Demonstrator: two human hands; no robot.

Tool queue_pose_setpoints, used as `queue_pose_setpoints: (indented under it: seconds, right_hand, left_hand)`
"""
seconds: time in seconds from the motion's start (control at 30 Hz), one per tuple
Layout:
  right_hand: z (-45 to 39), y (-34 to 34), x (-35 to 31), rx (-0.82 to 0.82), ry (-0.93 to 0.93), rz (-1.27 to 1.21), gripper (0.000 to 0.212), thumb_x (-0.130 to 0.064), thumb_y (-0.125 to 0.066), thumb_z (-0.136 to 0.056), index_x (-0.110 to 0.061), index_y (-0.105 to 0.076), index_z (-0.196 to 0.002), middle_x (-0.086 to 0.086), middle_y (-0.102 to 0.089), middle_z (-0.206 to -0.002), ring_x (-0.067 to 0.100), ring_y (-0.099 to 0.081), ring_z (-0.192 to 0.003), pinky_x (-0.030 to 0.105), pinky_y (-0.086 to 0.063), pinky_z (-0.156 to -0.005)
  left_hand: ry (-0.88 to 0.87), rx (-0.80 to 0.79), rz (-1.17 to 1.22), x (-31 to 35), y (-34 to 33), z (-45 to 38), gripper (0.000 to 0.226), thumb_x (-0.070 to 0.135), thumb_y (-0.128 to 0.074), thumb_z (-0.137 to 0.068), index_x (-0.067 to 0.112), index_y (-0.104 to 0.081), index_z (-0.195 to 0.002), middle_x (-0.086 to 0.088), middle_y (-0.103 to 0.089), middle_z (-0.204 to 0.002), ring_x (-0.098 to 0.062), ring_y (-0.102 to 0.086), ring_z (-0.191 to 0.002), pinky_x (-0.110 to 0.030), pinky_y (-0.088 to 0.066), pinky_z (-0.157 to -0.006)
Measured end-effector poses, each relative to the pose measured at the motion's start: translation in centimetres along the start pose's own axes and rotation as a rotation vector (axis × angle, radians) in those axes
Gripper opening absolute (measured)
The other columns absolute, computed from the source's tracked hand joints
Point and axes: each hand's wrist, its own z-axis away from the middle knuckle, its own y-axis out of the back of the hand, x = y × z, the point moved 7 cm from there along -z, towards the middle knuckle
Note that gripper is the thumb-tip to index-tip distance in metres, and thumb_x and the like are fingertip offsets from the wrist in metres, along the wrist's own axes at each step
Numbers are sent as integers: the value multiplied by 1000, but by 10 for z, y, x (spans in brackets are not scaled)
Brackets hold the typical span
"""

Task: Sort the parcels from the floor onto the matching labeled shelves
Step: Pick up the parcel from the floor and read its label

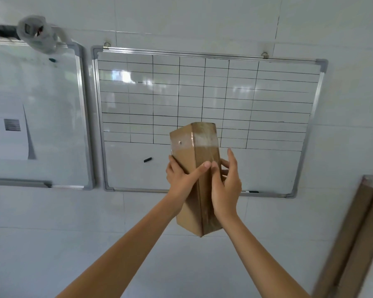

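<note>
White tiled wall, gridded whiteboard (207, 117) behind. We hold parcel (195, 179) upright at chest front, left hand (181, 181) and right hand (225, 188) pressed on opposite faces, probably turning it to find label. No shelves visible.

Both bare arms reach up and forward, the left hand (182, 178) and right hand (226, 186) clasped in a two-sided grip, thumbs nearly touching.
</note>
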Motion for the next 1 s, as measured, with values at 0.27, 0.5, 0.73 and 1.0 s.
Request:
queue_pose_setpoints:
  seconds: [0.27,0.5,0.73,1.0]
  right_hand:
    - [-10,3,16,-146,-268,-304,79,-57,-62,-87,-36,-26,-154,-2,-45,-143,15,-56,-123,33,-54,-93]
    - [13,-23,23,-523,-553,-638,76,-78,-42,-85,-25,-67,-134,14,-73,-129,34,-70,-117,48,-59,-93]
    - [14,-25,17,-483,-540,-660,79,-69,-43,-83,-17,-62,-139,19,-70,-132,38,-67,-120,51,-57,-97]
    - [16,-29,22,-467,-544,-639,72,-70,-45,-85,-20,-67,-131,16,-72,-127,35,-70,-117,51,-58,-96]
  left_hand:
    - [-67,-231,256,9,1,0,68,51,-73,-74,25,-55,-135,3,-72,-122,-10,-73,-101,-26,-61,-80]
    - [-36,-343,322,8,-9,14,57,61,-71,-74,34,-63,-123,3,-75,-119,-20,-73,-109,-34,-62,-82]
    - [-38,-292,342,4,-5,17,56,62,-72,-74,37,-64,-124,4,-76,-118,-18,-74,-107,-31,-62,-80]
    - [-23,-282,326,0,-2,15,67,64,-70,-72,35,-59,-131,4,-74,-120,-18,-74,-107,-35,-62,-84]
